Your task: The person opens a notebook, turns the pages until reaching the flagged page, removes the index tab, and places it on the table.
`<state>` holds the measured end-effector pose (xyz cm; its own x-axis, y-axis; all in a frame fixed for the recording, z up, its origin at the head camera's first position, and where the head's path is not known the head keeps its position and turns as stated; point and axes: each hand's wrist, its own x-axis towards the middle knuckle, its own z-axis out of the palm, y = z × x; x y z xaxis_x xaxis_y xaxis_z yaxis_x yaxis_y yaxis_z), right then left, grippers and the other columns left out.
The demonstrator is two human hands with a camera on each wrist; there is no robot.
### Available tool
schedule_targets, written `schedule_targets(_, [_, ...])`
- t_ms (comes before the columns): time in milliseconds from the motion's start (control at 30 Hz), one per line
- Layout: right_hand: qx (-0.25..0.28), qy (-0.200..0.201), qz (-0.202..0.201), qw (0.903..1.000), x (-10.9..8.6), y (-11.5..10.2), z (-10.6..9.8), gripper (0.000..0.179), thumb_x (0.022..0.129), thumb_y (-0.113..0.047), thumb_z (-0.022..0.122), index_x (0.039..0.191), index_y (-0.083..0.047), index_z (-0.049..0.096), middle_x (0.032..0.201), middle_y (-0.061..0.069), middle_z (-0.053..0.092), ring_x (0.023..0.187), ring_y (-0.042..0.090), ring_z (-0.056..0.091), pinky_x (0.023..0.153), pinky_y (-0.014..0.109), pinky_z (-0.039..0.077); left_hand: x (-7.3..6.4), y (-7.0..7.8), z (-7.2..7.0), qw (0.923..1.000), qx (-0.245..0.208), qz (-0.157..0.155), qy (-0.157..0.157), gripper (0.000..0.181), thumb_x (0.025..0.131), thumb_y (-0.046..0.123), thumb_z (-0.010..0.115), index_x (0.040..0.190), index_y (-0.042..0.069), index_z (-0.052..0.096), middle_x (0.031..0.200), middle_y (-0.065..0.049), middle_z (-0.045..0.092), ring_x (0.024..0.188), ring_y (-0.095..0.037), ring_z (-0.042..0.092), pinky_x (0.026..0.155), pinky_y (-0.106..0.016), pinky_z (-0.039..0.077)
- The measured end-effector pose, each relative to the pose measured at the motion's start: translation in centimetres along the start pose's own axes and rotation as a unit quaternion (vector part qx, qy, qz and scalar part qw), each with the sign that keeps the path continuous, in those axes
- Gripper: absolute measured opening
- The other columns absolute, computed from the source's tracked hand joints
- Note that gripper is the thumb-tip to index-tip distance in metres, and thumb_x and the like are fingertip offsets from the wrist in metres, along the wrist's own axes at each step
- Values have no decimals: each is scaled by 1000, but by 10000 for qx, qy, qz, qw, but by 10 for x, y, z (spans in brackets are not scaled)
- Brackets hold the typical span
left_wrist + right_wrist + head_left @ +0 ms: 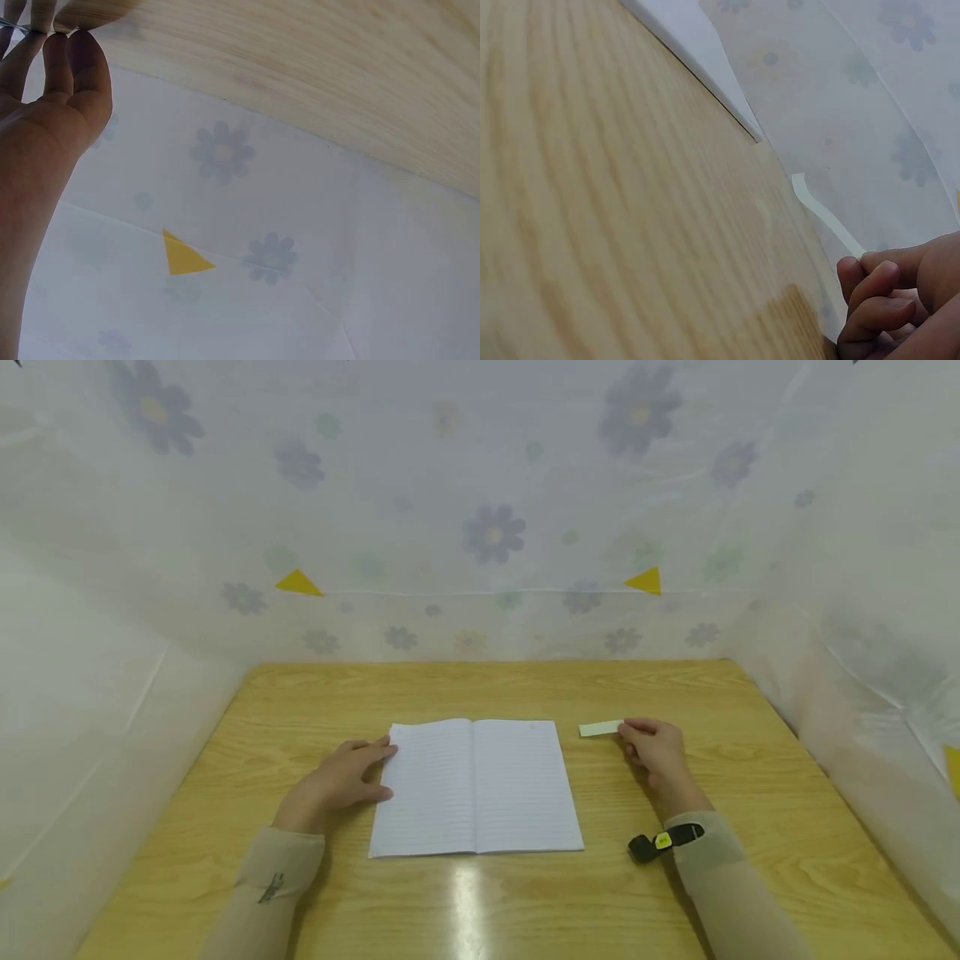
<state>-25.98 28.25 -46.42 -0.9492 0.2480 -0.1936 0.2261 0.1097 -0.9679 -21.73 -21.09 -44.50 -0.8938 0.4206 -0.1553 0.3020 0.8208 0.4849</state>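
Observation:
An open notebook [517,785] with lined white pages lies on the wooden table. At its left edge, my left hand [341,781] rests with the thumb and fingertips over the page margin. The same hand [56,97] shows at the upper left of the left wrist view, its fingertips down at the notebook's edge. To the right of the notebook, my right hand [658,750] pinches one end of a narrow pale paper strip [598,728] between thumb and forefinger. In the right wrist view the strip [825,214] curves away from the fingertips, toward the notebook's corner [739,112].
The wooden table [525,918] has a bright reflection in front of the notebook. Flower-patterned white sheeting [495,618] walls the back and both sides, with yellow triangles [645,582] stuck on it. A black strap with a small camera [663,842] sits on the right wrist.

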Motion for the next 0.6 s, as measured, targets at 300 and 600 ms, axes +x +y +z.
schedule_targets(300, [-305, 65, 2, 9995, -4, 1, -4, 36, 96, -13, 66, 123, 9, 60, 79, -1, 70, 59, 5, 55, 48, 18, 46, -1, 0, 0, 10000, 6, 39, -11, 72, 88, 30, 76, 149, 7, 44, 158, -14, 31, 138, -46, 28, 108, -64, 29])
schedule_targets(600, [-538, 95, -95, 9985, -7, 1, -7, 35, 97, -12, 63, 124, 9, 59, 82, 4, 69, 58, 7, 54, 49, 19, 47, 0, 0, 1, 10000, 13, 21, 8, 73, 88, 32, 75, 149, 8, 44, 158, -13, 31, 139, -45, 27, 108, -63, 29])
